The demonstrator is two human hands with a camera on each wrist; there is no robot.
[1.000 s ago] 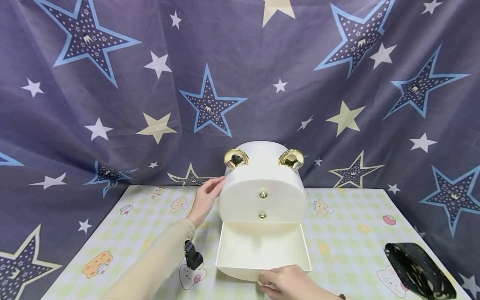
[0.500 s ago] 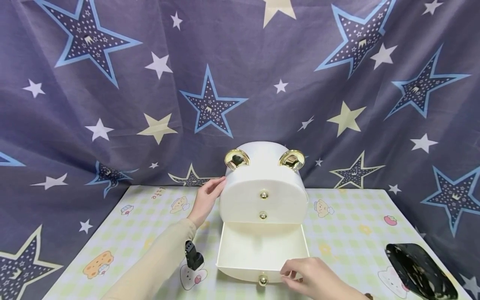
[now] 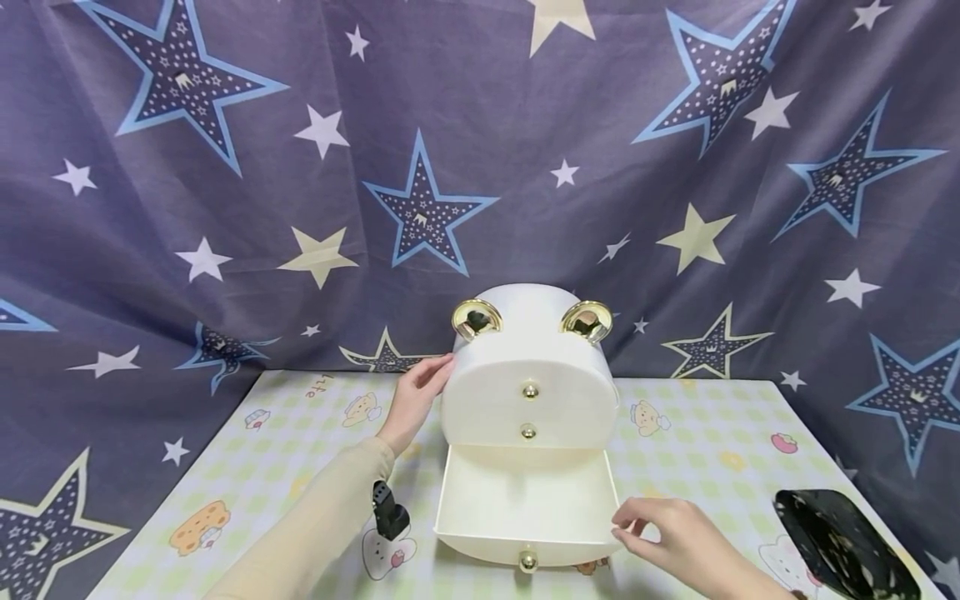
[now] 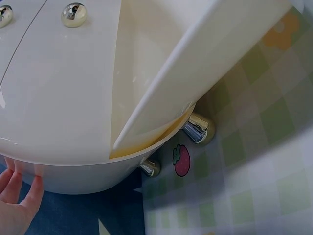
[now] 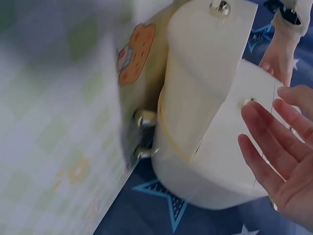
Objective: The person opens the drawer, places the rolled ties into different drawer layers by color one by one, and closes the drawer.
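A white drawer box [image 3: 529, 358] with gold knobs and two round gold ears stands on the table; its bottom drawer [image 3: 528, 492] is pulled out, with bare inside showing. My left hand [image 3: 415, 398] rests its fingertips against the box's left side, which the left wrist view shows too, with the fingers [image 4: 33, 196] touching the curved wall. My right hand [image 3: 675, 533] is by the drawer's right front corner, holding nothing. In the right wrist view its fingers [image 5: 274, 142] are loosely spread. Whether they touch the drawer's edge I cannot tell.
A glossy black object [image 3: 843, 542], perhaps a pouch, lies at the table's right front. A patterned tablecloth [image 3: 315, 417] covers the table. Behind the box hangs a blue curtain [image 3: 420, 317] with stars. A small black device [image 3: 390, 510] sits on my left sleeve.
My right hand has let go of the bottom drawer's gold knob and moved right, along the drawer front to its corner. The left hand and the pulled-out drawer look unmoved.
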